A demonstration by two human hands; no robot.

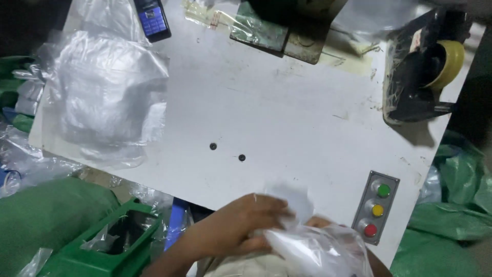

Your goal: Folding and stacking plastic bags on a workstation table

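Far left: green sacks (48,213) and a green plastic crate (110,246) below the table (277,118) edge. On the table's left part, a loose heap of clear plastic bags (105,95); a dark phone (152,19) lies just above it. Table centre bare except two small dark holes.

Bottom centre: left hand (233,228), fingers closed on a clear plastic bag (320,251) with white material inside, held at the near table edge. Right hand (320,222) mostly hidden behind the bag; its fingers cannot be told. Judgement: bagging in progress, this bag not yet closed or set aside.

Right: panel of green, yellow, red buttons (376,208); tape dispenser (425,69) at far corner.
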